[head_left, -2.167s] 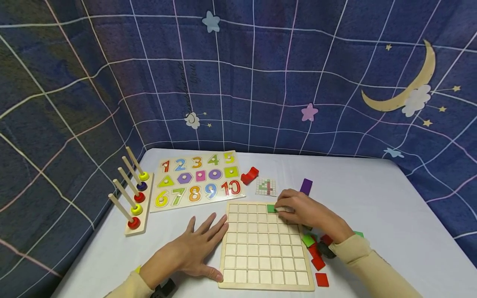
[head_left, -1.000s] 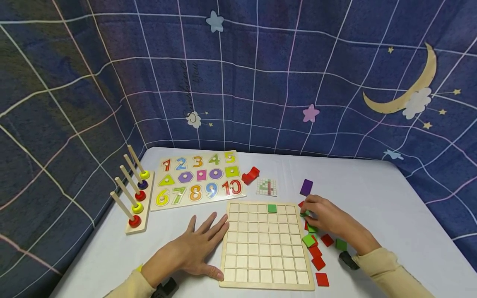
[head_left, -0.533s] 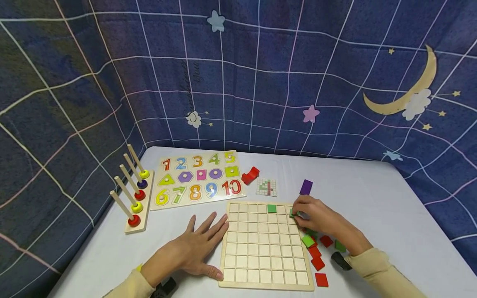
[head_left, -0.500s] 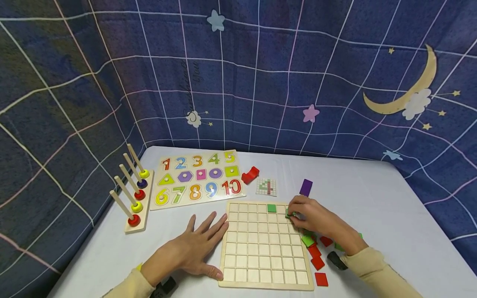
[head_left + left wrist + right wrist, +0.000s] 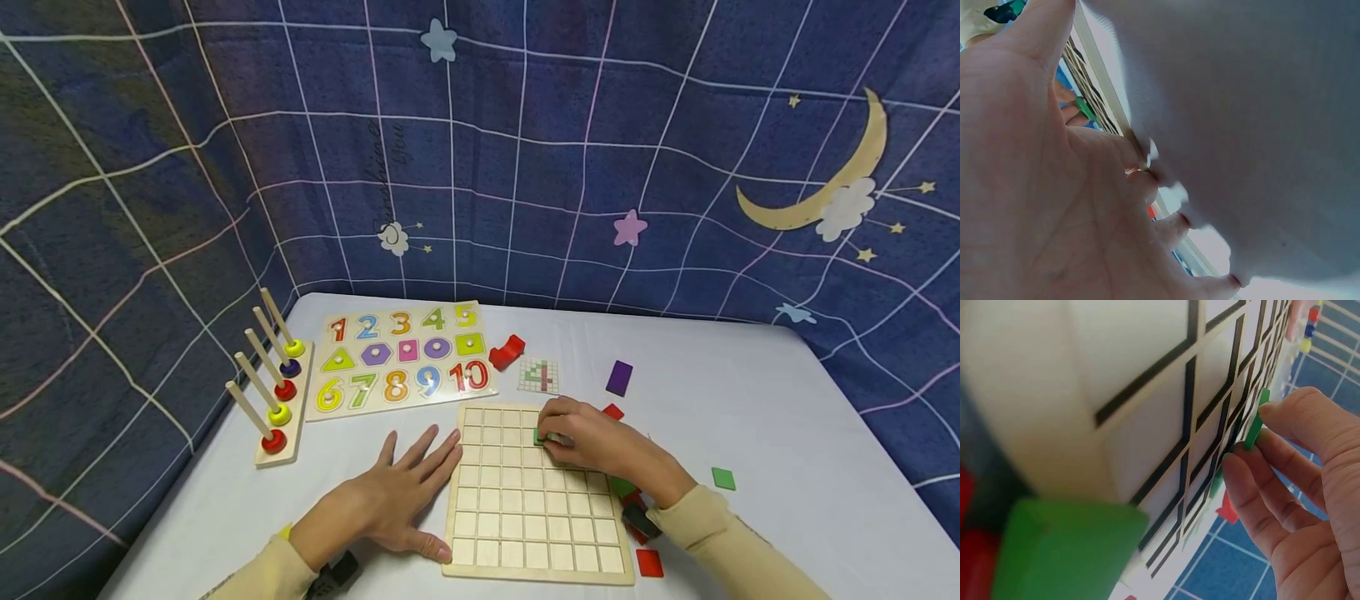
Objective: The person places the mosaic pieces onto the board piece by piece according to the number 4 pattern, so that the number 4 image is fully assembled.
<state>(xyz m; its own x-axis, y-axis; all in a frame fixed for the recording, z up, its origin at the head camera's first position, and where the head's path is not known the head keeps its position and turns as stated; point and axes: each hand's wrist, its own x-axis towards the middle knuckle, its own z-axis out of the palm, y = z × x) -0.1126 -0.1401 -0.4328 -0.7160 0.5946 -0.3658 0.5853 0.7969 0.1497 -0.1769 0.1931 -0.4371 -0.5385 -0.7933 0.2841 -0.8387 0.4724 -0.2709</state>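
Note:
A wooden grid board [image 5: 510, 525] lies on the white table, its squares bare in the lower rows. My right hand [image 5: 588, 435] is over its upper rows and pinches a green square tile [image 5: 1256, 422] between thumb and fingertips, the tile tipped on edge close over the grid in the right wrist view. Another green tile [image 5: 1216, 482] sits in the board beyond my fingers; in the head view my hand hides it. My left hand [image 5: 390, 500] lies flat with fingers spread, fingertips and thumb at the board's left edge.
Loose red [image 5: 649, 563] and green tiles [image 5: 723, 478] lie right of the board, partly under my right arm. Behind it are a pattern card [image 5: 538, 377], a red curved block [image 5: 507, 353] and a purple block [image 5: 619, 378]. A number puzzle [image 5: 405, 400] and peg stand [image 5: 296, 429] stand left.
My right hand left the top row, where a green tile stayed, went right to the loose tiles, picked up another green tile and brought it left over the board. The left hand stayed.

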